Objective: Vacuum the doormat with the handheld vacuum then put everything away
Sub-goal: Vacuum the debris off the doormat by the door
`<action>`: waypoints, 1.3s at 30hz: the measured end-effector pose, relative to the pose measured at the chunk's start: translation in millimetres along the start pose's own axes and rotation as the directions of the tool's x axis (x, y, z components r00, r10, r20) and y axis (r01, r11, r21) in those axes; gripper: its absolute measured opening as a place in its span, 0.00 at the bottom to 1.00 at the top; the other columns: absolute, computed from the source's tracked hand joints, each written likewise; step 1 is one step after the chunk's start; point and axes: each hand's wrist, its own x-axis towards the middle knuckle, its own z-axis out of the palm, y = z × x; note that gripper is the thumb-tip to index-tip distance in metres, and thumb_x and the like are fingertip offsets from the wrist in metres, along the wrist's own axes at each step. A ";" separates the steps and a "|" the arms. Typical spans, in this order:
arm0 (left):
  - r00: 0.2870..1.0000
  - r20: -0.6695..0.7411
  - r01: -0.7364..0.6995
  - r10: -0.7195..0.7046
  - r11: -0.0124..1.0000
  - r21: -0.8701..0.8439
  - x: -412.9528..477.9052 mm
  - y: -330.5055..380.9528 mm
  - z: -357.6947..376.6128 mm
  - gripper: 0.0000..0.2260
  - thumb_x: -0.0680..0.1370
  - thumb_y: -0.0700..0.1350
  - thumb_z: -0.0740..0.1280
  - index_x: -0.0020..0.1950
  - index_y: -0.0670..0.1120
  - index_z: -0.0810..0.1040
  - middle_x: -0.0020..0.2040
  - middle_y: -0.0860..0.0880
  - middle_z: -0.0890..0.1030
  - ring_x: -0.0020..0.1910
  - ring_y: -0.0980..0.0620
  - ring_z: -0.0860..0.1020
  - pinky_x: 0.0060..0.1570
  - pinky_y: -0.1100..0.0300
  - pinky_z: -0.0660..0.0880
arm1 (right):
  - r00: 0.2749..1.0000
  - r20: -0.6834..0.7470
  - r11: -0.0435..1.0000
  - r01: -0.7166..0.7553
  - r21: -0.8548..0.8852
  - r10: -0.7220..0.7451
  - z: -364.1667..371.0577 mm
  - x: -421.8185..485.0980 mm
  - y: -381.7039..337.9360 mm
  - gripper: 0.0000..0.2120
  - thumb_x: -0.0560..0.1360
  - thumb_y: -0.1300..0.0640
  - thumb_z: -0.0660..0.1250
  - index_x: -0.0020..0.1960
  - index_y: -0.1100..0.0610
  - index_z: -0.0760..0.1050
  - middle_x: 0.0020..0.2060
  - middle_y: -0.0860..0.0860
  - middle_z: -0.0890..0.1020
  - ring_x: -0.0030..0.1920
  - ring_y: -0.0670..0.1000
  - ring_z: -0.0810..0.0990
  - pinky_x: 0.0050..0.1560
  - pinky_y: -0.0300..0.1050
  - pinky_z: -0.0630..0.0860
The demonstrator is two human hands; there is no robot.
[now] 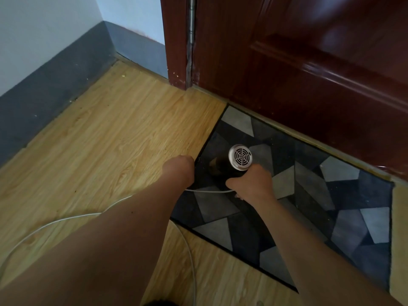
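A doormat (309, 191) with grey, black and blue angular patches lies on the wooden floor in front of a dark red door. My right hand (254, 184) grips the handle of a small black handheld vacuum (234, 164); its silver rear grille faces me and its nozzle points down onto the mat's left part. My left hand (180, 171) rests at the mat's left edge with its fingers curled under; whether it holds the edge is hidden. A white cord (207, 191) runs from the vacuum across the floor to the lower left.
The dark red door (309, 62) and its frame stand just behind the mat. A white wall with a grey skirting band (55, 85) borders the wooden floor (110, 140) on the left. The cord loops over the floor near my legs.
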 end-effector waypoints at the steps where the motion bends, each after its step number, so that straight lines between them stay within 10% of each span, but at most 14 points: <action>1: 1.000 -0.003 -0.001 0.001 1.000 0.008 0.2 1.0 -0.1 0.14 0.76 0.39 0.63 0.62 0.40 0.73 0.57 0.42 0.78 0.55 0.43 0.78 0.43 0.56 0.72 | 1.000 0.004 1.000 -0.001 -0.003 0.001 -2.2 -2.0 3.8 0.09 0.66 0.58 0.74 0.43 0.62 0.79 0.34 0.54 0.82 0.38 0.52 0.82 0.45 0.50 0.81; 20: 0.995 -0.003 0.096 -0.104 0.931 -0.352 3.8 -8.9 7.6 0.13 0.74 0.41 0.64 0.58 0.43 0.79 0.55 0.44 0.80 0.53 0.44 0.79 0.47 0.54 0.77 | 1.000 0.016 0.993 0.020 0.117 -0.022 24.6 12.6 -25.1 0.16 0.60 0.53 0.73 0.44 0.60 0.79 0.39 0.56 0.84 0.41 0.56 0.84 0.44 0.52 0.83; 30: 0.992 -0.091 0.055 -0.087 0.950 -0.308 -3.9 6.5 1.0 0.16 0.75 0.38 0.63 0.63 0.42 0.76 0.60 0.43 0.78 0.58 0.44 0.77 0.51 0.54 0.75 | 0.999 -0.031 0.996 -0.015 0.085 0.017 -0.9 -6.3 25.4 0.08 0.65 0.57 0.73 0.34 0.57 0.75 0.34 0.56 0.84 0.38 0.55 0.84 0.44 0.52 0.83; 39: 0.991 -0.122 -0.080 0.055 0.973 -0.216 -12.9 41.2 -0.8 0.19 0.75 0.37 0.61 0.66 0.42 0.74 0.63 0.41 0.76 0.62 0.42 0.75 0.59 0.53 0.74 | 0.986 -0.115 0.989 -0.105 0.101 0.117 -27.1 -20.1 72.0 0.13 0.65 0.54 0.74 0.45 0.60 0.79 0.38 0.54 0.83 0.40 0.52 0.82 0.34 0.40 0.71</action>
